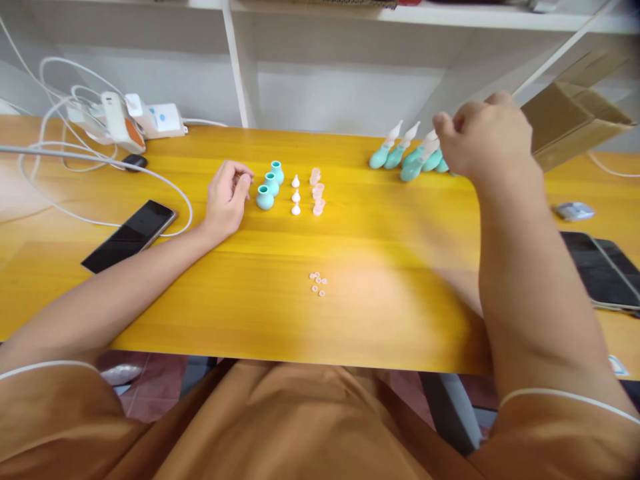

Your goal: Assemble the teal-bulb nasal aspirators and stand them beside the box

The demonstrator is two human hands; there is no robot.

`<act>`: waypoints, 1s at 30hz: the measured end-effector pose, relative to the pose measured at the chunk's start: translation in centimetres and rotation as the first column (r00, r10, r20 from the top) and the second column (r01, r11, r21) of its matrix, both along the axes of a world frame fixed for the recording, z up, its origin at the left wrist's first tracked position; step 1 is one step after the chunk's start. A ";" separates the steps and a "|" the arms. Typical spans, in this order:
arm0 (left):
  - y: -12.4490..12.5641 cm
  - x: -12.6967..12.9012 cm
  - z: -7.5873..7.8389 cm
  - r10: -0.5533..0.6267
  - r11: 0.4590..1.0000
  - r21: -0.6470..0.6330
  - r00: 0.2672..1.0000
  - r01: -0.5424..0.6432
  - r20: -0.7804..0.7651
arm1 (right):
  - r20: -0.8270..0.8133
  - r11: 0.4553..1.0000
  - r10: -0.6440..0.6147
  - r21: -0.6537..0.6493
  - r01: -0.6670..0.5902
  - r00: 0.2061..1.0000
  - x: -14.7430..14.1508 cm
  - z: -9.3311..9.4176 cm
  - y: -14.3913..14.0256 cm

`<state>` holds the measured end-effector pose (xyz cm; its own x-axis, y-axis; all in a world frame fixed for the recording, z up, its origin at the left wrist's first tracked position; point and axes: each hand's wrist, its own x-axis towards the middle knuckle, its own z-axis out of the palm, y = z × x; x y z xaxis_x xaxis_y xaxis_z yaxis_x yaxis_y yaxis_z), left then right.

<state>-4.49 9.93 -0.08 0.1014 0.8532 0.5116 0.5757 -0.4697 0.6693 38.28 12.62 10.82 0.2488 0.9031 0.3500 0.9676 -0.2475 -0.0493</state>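
My left hand (227, 199) rests on the yellow table (380, 313) with fingers loosely curled and nothing in it, just left of three teal bulbs (269, 185). Right of the bulbs stand three small white tips (296, 195) and a column of pale pink caps (318, 192). My right hand (484, 137) reaches to the far right of the table, its fingertips pinched on the top of one assembled teal aspirator (419, 161) in a row of several (395, 153). A little cluster of tiny pink rings (318, 283) lies mid-table.
A black phone (131, 235) lies at left with white cables (60, 147) and a charger block (137, 119) behind it. A cardboard box (575, 120) stands at the far right, a dark tablet (603, 267) and a small grey object (574, 211) near the right edge. White shelving rises behind.
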 end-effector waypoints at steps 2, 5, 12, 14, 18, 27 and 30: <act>0.1 0.0 -0.2 0.002 1.000 0.001 1.000 -0.002 0.030 | -0.010 0.997 -0.077 0.021 0.077 0.997 0.8 -1.2 0.7; 0.8 -0.2 -0.7 -0.022 0.999 -0.030 0.999 0.023 0.025 | -0.017 0.985 -0.156 0.067 0.157 0.988 1.4 -3.0 1.7; 1.6 -0.4 -1.3 -0.086 0.990 -0.113 0.996 0.083 -0.021 | -0.042 0.986 -0.157 -0.058 0.154 0.987 2.6 -5.4 3.4; 1.4 -0.4 -1.2 -0.093 0.990 -0.111 0.995 0.090 -0.019 | -0.042 0.990 -0.134 -0.053 0.131 0.990 2.8 -5.8 3.7; 1.1 -0.2 -0.9 -0.108 0.984 -0.139 0.994 0.108 0.003 | -0.035 0.994 -0.109 -0.033 0.108 0.993 2.6 -6.2 4.0; 1.1 0.0 -1.0 -0.132 0.981 -0.144 0.991 0.132 0.011 | -0.045 0.990 -0.125 0.057 0.128 0.991 1.6 -4.6 3.3; 0.8 0.0 -0.8 -0.029 0.999 -0.013 0.999 0.030 0.028 | -0.049 0.986 0.031 0.164 -0.022 0.998 1.0 -2.7 2.4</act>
<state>-4.53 10.72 -0.91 0.1125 0.8570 0.5029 0.5428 -0.4769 0.6913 39.32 14.98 8.11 0.2469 0.8412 0.4811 0.9689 -0.2060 -0.1369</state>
